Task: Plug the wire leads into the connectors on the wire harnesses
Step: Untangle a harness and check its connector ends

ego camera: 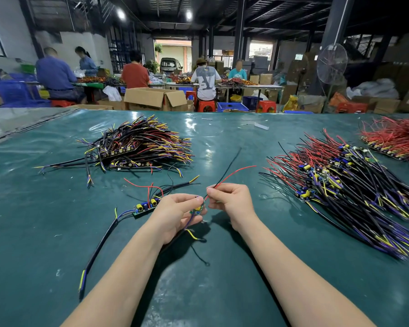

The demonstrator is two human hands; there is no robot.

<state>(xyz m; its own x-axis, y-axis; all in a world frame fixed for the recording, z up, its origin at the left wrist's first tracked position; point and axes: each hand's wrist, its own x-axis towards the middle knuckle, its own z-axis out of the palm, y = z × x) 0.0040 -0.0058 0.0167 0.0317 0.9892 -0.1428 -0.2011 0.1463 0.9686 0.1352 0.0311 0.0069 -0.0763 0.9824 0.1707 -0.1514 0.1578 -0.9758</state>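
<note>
Bringing the red lead (236,172), pinched in the right hand (230,204), to the small board (197,210) pinched in the left hand (175,214); next, aligning the tip squarely before pushing home.

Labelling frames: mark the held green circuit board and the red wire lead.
Small green circuit board (197,209): head view, its exposed end.
Thin red wire lead (236,171): head view, mid-length.

You face a dim warehouse, ceiling lamps (189,14) lit. Boxes (155,98), red stools (206,106), a fan (331,64) beyond your green table (222,138).
</note>
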